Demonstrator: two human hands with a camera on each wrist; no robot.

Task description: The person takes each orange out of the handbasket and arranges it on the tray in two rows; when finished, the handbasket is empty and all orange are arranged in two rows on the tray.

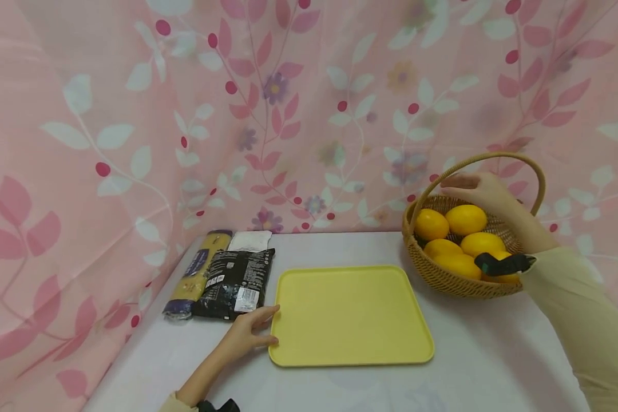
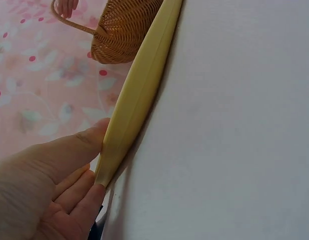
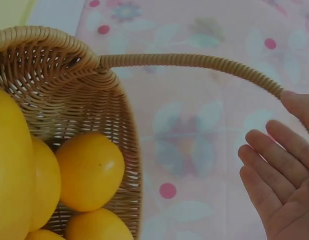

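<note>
The right hand [image 1: 481,191] is spread loose at the handle [image 1: 499,154] of a wicker basket [image 1: 432,276], fingers straight and unclosed, the thumb lying against the cane. The left hand [image 1: 244,336] is also unclenched, thumb and fingertips set apart along the nine o'clock edge of a tray [image 1: 350,317] — touching it rather than clasping it. The tray lies flat, its long axis running nine to three o'clock; it is plain pale yellow, shallow-rimmed, with rounded corners. At two o'clock from it stands the basket, its ribbed tan handle arching toward twelve, the weave tight and brown, with glossy, rounded yellow fruit [image 1: 466,220] heaped inside. At ten o'clock lie a crinkled black packet [image 1: 239,280], a yellow-and-purple packet [image 1: 201,266] pointing one to seven o'clock, and a white packet [image 1: 249,241]. Beneath is a white table [image 1: 371,389]; behind, a pink floral curtain [image 1: 309,131].
</note>
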